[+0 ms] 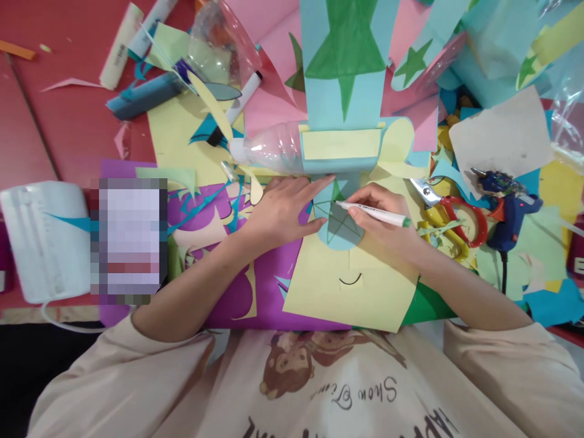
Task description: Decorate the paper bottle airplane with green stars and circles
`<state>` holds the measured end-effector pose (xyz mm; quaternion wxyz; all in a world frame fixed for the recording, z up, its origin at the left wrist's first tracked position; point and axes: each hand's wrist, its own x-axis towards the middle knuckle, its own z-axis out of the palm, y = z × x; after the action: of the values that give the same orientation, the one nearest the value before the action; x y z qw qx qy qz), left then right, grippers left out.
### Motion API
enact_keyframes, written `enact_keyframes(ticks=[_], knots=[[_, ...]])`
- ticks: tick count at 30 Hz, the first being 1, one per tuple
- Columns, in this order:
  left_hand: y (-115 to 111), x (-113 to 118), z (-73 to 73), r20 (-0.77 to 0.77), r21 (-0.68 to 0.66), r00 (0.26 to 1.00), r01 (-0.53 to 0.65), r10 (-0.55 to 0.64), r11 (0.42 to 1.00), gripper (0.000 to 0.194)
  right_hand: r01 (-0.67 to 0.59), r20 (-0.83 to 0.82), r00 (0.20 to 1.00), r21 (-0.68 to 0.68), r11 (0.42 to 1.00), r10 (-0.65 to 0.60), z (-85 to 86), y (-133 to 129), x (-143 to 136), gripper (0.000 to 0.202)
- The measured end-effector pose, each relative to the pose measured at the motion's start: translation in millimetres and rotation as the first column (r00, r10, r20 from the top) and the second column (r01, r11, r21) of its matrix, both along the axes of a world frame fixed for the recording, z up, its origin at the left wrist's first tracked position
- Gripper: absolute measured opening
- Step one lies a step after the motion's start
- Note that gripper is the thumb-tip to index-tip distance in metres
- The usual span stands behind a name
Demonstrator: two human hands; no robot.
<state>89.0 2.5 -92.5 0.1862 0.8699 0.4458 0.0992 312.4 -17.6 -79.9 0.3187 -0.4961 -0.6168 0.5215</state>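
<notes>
A green marker [376, 213] is held in my right hand [387, 210], its tip on a light blue rounded paper piece [340, 237]. A star is outlined there in green, and its top point is filled in. My left hand [285, 204] lies with fingers spread, thumb and fingertips on the left edge of the blue piece. Beneath it is a pale yellow paper sheet [319, 292] with a small curved black line. Just beyond my hands lies a clear plastic bottle [274, 148], wrapped in blue and yellow paper.
Red-handled scissors [463, 219] and a blue glue gun [511, 222] lie at the right among paper scraps. A blurred screen device [132, 237] and a white box [48, 243] with a cable sit at the left. Green stars on blue paper [347, 42] are at the back.
</notes>
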Motion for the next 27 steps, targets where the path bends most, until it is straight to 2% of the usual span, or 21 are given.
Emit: enact_keyframes(ticks=[7,20,27], knots=[[-0.2,0.1,0.3,0.013,0.011,1.000,0.004,-0.004,1.000,0.061,-0.026,0.021,0.999,0.064,0.998,0.025,-2.6,1.9,0.7,0.018],[0.1,-0.6,-2.9,0.013,0.053,1.000,0.017,-0.018,0.998,0.060,-0.102,0.034,0.994,0.064,0.993,0.100,2.6,-0.2,-0.1,0.013],[0.0,-0.5,-1.3,0.007,0.018,1.000,0.012,-0.012,1.000,0.060,-0.136,0.039,0.990,0.009,0.991,0.136,4.5,-0.1,1.6,0.013]])
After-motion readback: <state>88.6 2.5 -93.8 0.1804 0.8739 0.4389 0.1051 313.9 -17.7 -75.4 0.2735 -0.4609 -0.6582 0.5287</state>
